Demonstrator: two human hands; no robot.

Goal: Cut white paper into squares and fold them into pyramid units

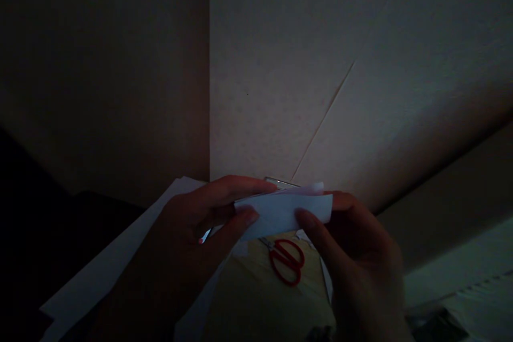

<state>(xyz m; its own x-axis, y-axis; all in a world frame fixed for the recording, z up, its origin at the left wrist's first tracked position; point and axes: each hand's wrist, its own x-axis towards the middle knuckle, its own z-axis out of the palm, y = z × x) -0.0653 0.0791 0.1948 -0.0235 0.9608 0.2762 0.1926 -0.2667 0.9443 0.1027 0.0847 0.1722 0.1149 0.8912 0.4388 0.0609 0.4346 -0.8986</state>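
White paper strip (276,216), a second layer showing behind its front face, is held up over the counter (244,302). I log the left hand (182,235) pinching its left end, thumb in front, and the right hand (356,251) pinching it toward the right. Below, I see red-handled scissors (288,262); larger white sheets (116,256) lie at left.

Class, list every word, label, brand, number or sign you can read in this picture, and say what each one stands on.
None: no readable text anywhere.
Held paper: no lettering visible on the side shown.
Scissors: no brand can be made out.
Wall: marks only, no words.
The picture is dark, so faint print could be missed.
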